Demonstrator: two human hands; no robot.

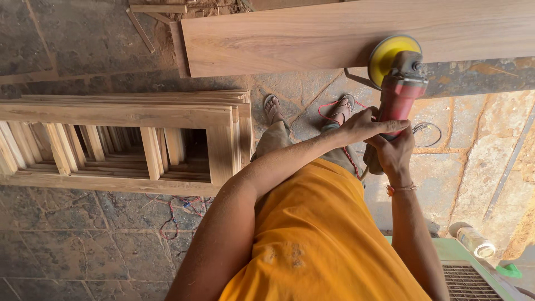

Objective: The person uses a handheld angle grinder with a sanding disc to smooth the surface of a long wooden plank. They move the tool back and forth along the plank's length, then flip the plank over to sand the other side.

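Note:
My left hand (363, 126) and my right hand (393, 154) both grip a red angle grinder (402, 95). The left hand wraps the middle of its body, with the index finger stretched along it. The right hand, with a thread bracelet at the wrist, holds the rear end. The grinder's yellow sanding disc (385, 54) rests against the lower edge of a long pale wooden plank (312, 36) that runs across the top of the view. My sandalled feet (273, 108) stand on the stone floor below the plank, and my orange shirt (317, 234) fills the bottom.
A stack of wooden slatted frames (122, 139) lies on the floor at the left. Red wire (173, 220) trails beside it and near my feet. A plastic bottle (475, 241) and a green machine with a metal grille (471, 278) sit at the lower right. Wood offcuts (150, 17) lie at the top.

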